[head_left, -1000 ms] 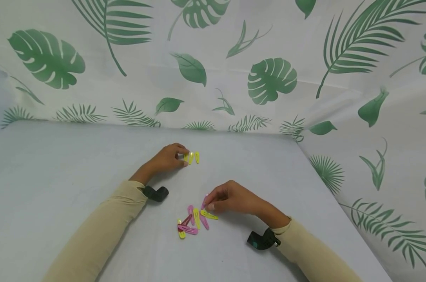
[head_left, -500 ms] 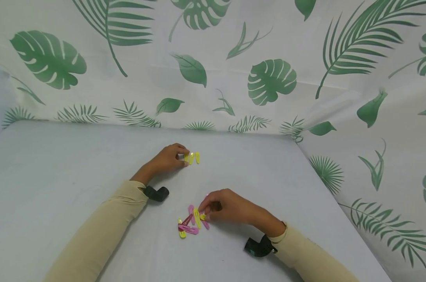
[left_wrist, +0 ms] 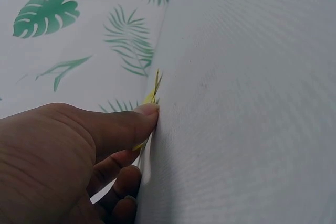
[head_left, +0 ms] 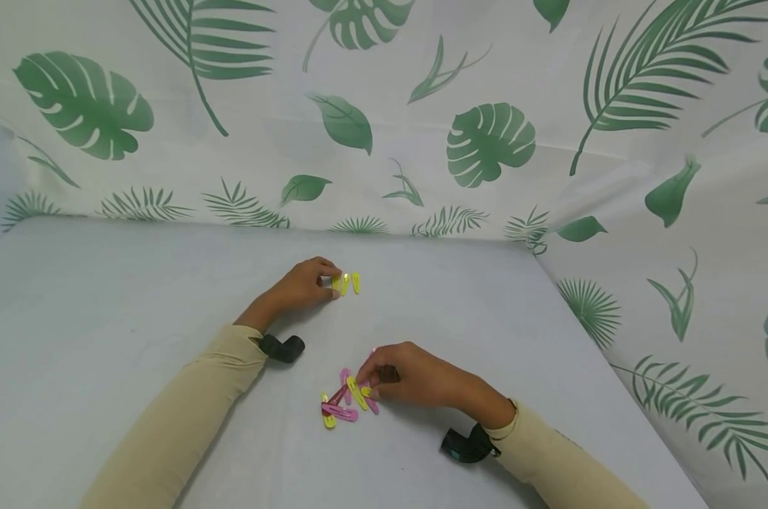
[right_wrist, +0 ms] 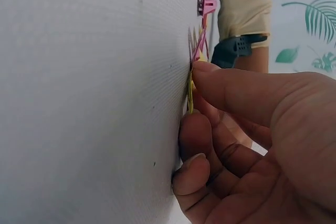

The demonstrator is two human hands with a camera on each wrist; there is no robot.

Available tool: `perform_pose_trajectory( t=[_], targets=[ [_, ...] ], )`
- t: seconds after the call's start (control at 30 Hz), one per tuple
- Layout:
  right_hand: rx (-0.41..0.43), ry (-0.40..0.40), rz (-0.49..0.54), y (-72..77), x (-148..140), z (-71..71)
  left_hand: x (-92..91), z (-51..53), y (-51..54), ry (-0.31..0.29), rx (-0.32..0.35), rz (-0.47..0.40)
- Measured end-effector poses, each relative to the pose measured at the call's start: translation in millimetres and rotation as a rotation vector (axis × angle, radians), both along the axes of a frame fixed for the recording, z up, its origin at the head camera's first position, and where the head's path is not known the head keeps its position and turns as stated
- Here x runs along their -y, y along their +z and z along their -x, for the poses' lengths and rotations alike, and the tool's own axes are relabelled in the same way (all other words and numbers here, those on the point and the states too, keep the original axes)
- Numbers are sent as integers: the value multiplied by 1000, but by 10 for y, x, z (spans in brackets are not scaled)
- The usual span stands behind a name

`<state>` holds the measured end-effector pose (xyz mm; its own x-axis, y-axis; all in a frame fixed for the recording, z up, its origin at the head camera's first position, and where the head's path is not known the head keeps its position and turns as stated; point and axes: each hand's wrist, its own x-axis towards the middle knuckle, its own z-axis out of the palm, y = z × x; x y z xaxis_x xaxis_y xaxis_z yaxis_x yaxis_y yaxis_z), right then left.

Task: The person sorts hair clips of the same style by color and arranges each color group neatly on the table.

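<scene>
My left hand [head_left: 307, 284] is at the far side of the table, its thumb and forefinger pinching the ends of a yellow snap hair clip [left_wrist: 151, 97]. Two more yellow hair clips [head_left: 356, 283] lie just right of it in a row. Nearer, my right hand [head_left: 415, 375] pinches another yellow hair clip [right_wrist: 190, 95] at the right side of a loose pile; its fingers cover part of that clip. The pile holds pink hair clips [head_left: 340, 413], a dark red hair clip [head_left: 336, 400] and other yellow hair clips [head_left: 357, 393], some overlapping.
The clips lie on a white-covered table [head_left: 167, 283]. A white cloth with green leaf prints [head_left: 396, 141] hangs behind it and along the right side. Black wrist cameras [head_left: 282, 349] stick out from both wrists, low over the table.
My right hand has moved slightly left and nearer, onto the yellow clip at the pile's right. The yellow clip beside it has tilted. My left hand has stayed in place.
</scene>
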<state>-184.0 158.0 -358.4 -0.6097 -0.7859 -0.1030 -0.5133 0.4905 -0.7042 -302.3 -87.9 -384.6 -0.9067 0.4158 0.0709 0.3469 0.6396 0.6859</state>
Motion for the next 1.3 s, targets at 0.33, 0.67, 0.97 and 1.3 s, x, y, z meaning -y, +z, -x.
perform_pose_trajectory(
  t=[0.33, 0.67, 0.97, 1.3],
  targets=[
    [-7, -7, -1, 23, 30, -36, 6, 21, -20, 1, -6, 8],
    [-42, -27, -3, 13, 52, -53, 3, 1, 7, -4, -4, -8],
    [-54, -30, -41, 12, 66, -65, 6, -24, 26, 0, -1, 1],
    [-36, -47, -42, 54, 41, -37, -7, -36, 46, 0, 9, 6]
  ],
)
